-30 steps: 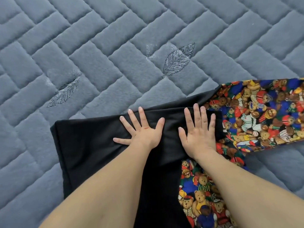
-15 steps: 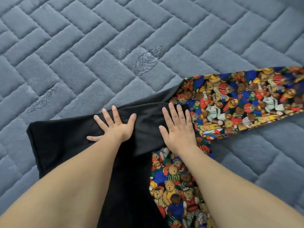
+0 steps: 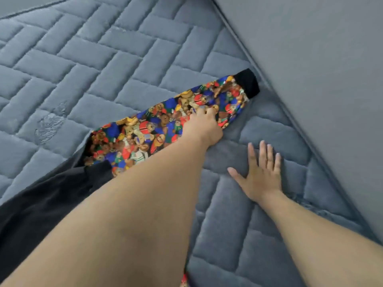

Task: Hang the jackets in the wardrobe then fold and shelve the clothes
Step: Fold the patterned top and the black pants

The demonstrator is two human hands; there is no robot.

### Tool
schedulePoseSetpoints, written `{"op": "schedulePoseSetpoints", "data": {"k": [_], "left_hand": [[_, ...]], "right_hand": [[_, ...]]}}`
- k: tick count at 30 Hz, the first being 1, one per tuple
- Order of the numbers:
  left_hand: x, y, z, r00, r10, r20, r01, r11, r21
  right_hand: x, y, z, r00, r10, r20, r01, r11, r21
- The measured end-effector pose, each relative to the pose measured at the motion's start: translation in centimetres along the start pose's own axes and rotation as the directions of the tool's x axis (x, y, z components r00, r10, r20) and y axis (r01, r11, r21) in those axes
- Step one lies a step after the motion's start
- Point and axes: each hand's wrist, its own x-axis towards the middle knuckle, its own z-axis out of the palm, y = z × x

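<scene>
While the teddy-bear print sleeve (image 3: 165,125) lies stretched out toward its black cuff (image 3: 247,83), the left hand (image 3: 204,126) pinches it partway along, fingers curled into the cloth. The right hand (image 3: 262,172) rests spread flat on the quilted grey mattress (image 3: 103,59), holding nothing. I judge the fold only begun: 1 sleeve is not yet brought over the black body (image 3: 41,204); shelving remains. A grey padded wall (image 3: 321,69) stands just beside the cuff.

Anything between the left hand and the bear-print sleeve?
Nothing visible. The left hand is already on the teddy-bear-print sleeve with its black cuff, fingers curled into the fabric. The right hand lies flat on the grey quilted mattress.
</scene>
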Motion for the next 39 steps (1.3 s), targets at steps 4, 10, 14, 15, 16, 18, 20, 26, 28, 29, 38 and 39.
{"op": "schedulePoseSetpoints", "data": {"k": [4,10,14,15,16,18,20,26,28,29,38,39], "left_hand": [[6.0,7.4,0.9,0.987,0.143,-0.066,-0.14,0.989,0.049],[9.7,11.1,3.6,0.977,0.132,-0.167,-0.082,0.958,0.276],[10.9,11.5,3.8,0.966,0.116,-0.233,-0.065,0.975,0.213],[10.9,11.5,3.8,0.965,0.076,-0.252,-0.045,0.991,0.129],[10.8,11.4,3.7,0.961,0.02,-0.275,-0.017,1.0,0.013],[10.2,10.9,3.1,0.943,-0.139,-0.301,0.056,0.961,-0.27],[9.1,9.6,2.1,0.899,-0.34,-0.276,0.141,0.822,-0.552],[-0.7,1.2,-1.0,0.744,-0.66,-0.11,0.021,0.188,-0.982],[-4.6,-3.0,-2.3,0.658,-0.75,-0.073,-0.071,0.035,-0.997],[-6.4,-5.3,-3.2,0.594,-0.803,-0.05,-0.117,-0.025,-0.993],[-23.0,-25.6,-8.9,0.279,-0.936,0.214,-0.237,-0.283,-0.929],[-24.6,-27.5,-9.3,0.206,-0.948,0.242,-0.283,-0.294,-0.913]], "right_hand": [[1.5,1.4,1.6,0.983,-0.078,-0.168,0.1,0.987,0.128],[1.9,1.7,2.8,0.959,-0.086,-0.271,0.148,0.965,0.216],[2.2,2.0,3.1,0.954,-0.083,-0.288,0.145,0.969,0.2],[2.2,2.0,3.2,0.953,-0.086,-0.29,0.147,0.97,0.196],[2.2,2.0,3.3,0.952,-0.087,-0.292,0.148,0.97,0.191],[2.2,2.1,3.4,0.956,-0.084,-0.281,0.138,0.974,0.179],[2.2,2.1,3.3,0.965,-0.084,-0.248,0.126,0.979,0.16],[0.8,1.2,1.4,0.985,0.012,-0.172,-0.005,0.999,0.041],[0.2,-1.6,0.3,0.981,0.177,-0.082,-0.167,0.979,0.121],[-0.2,-3.8,-0.4,0.97,0.24,-0.036,-0.23,0.955,0.188],[-6.0,-28.3,-7.6,0.984,-0.16,-0.075,0.176,0.87,0.461],[-6.8,-30.5,-7.9,0.977,-0.201,-0.068,0.21,0.882,0.421]]}}
